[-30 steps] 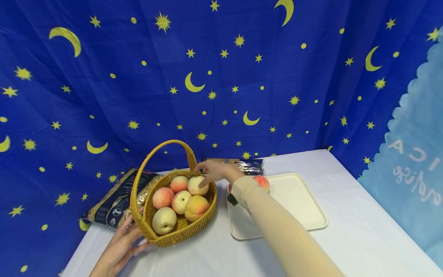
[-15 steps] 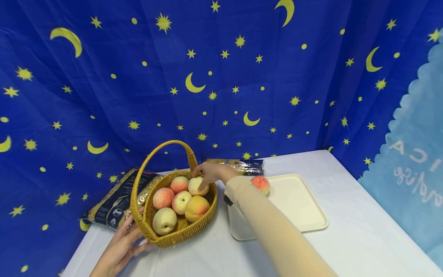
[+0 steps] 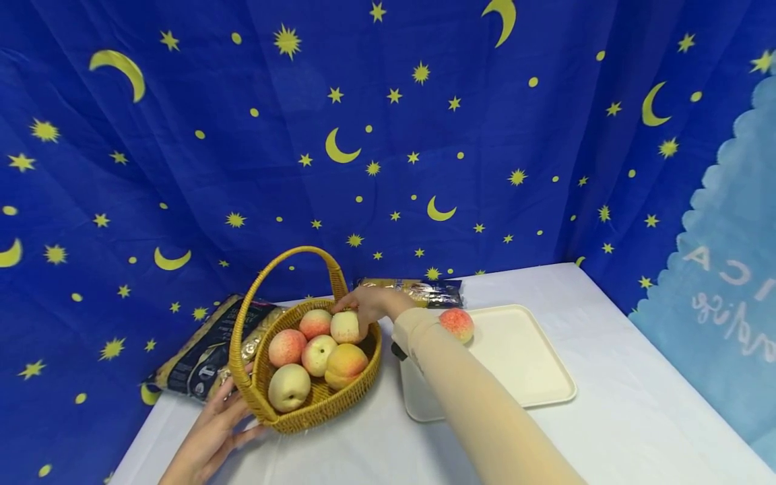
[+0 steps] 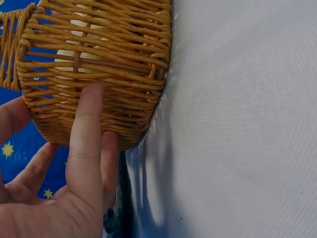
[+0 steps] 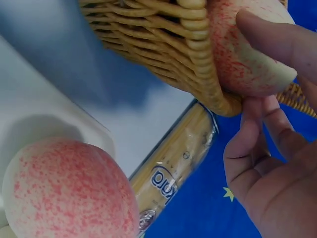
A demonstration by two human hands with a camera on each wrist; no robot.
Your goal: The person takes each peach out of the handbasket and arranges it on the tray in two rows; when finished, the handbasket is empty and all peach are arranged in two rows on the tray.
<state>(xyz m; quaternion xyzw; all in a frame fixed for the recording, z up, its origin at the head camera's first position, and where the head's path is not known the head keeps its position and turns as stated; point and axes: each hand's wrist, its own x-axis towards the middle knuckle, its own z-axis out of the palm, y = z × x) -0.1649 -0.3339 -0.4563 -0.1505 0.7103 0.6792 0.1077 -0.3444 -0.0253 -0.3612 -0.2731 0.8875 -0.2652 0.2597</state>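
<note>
A wicker basket (image 3: 327,412) with a tall arched handle holds several peaches, among them a yellow-orange peach (image 3: 346,366) and a pale peach (image 3: 289,388). At the basket's far right side my right hand (image 3: 374,303) pinches a cream peach with red flecks (image 3: 344,327). In the right wrist view the thumb lies on one side of this peach (image 5: 233,54) and the fingertips meet it at the other. My left hand (image 3: 212,431) touches the basket's near left side with fingers spread. The left wrist view has one straight finger (image 4: 86,129) against the woven wall.
Right of the basket lies a cream tray (image 3: 521,357) bearing one red-speckled peach (image 3: 457,325), partly behind the right sleeve. A dark bag (image 3: 206,357) leans behind the basket at left. A clear packet of pasta (image 3: 424,291) lies at the table's back edge.
My right hand has closed round the cream peach, which has turned slightly in its place in the basket. My left hand and the basket stay where they were.
</note>
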